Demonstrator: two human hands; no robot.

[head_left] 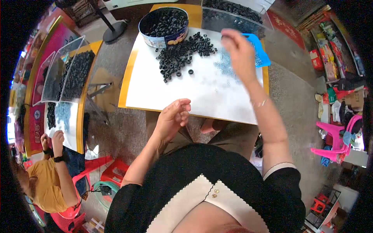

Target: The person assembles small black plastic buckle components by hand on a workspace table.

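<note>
1. Over the far side of the table point(202, 97), the right hand point(237, 48) hangs with fingers bunched together, tips pointing down and left toward the ring pile point(182, 54); whether it pinches a ring I cannot tell.
2. At the near table edge, the left hand point(173, 118) rests with fingers curled loosely together, holding nothing I can see.
3. Black rings lie scattered on the white tabletop, the pile's long axis running from the tin point(165, 27) down and left, with a few strays near its lower end.
4. Round and blue-walled with a pale picture band, the tin stands behind the pile, full of rings.
5. Just right of the hand sits a blue tray point(259, 50).
6. Behind it lies a clear bin point(233, 17) of rings.
7. Far left, another person point(46, 178) in yellow sits at a second table.
</note>
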